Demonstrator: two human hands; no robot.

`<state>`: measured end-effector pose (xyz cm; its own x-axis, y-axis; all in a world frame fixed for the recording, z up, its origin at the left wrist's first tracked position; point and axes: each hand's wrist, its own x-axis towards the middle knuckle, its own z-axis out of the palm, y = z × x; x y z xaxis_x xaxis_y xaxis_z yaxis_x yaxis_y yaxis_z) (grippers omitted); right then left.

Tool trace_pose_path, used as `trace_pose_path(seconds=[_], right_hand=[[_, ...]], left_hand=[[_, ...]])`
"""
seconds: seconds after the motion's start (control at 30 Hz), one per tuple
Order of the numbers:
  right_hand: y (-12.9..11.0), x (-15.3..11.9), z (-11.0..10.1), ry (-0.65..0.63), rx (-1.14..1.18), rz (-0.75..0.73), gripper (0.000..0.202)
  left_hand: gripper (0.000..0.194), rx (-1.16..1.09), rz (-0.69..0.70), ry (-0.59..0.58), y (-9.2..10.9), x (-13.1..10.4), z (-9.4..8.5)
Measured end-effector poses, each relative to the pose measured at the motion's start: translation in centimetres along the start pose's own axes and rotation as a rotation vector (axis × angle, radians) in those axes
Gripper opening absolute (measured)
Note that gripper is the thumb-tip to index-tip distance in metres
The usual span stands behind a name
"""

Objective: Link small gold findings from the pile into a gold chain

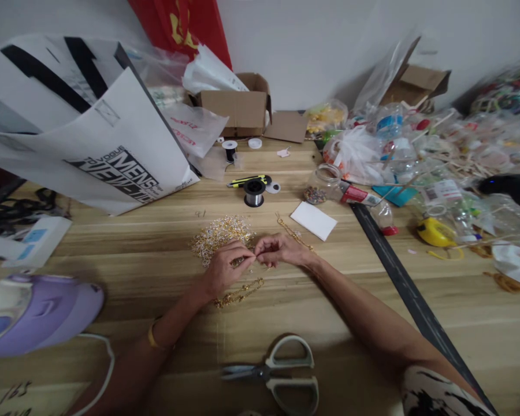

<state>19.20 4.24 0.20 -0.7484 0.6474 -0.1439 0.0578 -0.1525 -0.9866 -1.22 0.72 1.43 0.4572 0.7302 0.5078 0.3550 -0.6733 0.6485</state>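
I watch left hand and right hand, fingers pinched, any hold too small to tell | bead pile just beyond left fingers | gold chain on near side, tabletop

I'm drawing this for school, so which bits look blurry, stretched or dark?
Head view: purple iron looks stretched at left edge; head view: clutter smeared at upper right; head view: tabletop dim near bottom; head view: gold-and-clear pile soft, pieces running together.

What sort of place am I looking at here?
Probably a small craft workspace: a heap of tiny gold and clear pieces, a black spool of silvery strand and scissors lie on a wooden table.
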Motion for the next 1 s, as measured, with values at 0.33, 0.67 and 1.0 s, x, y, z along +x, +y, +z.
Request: trace_pose_path(seconds=[0.33, 0.67, 1.0], right_hand=[[-0.34, -0.03, 0.07, -0.031, -0.001, 0.021, 0.024], [0.13, 0.07, -0.28, -0.036, -0.03, 0.0, 0.02], [-0.25, -0.07, -0.18, 0.01, 0.035, -0.024, 0.022]], left_hand=[[0.011, 0.017, -0.006, -0.014, -0.11, -0.06, 0.08], [0.01, 0.067, -0.047, -0.022, -0.82, -0.18, -0.19], [0.021, 0.467, 0.204, -0.382, -0.76, -0.39, -0.64]])
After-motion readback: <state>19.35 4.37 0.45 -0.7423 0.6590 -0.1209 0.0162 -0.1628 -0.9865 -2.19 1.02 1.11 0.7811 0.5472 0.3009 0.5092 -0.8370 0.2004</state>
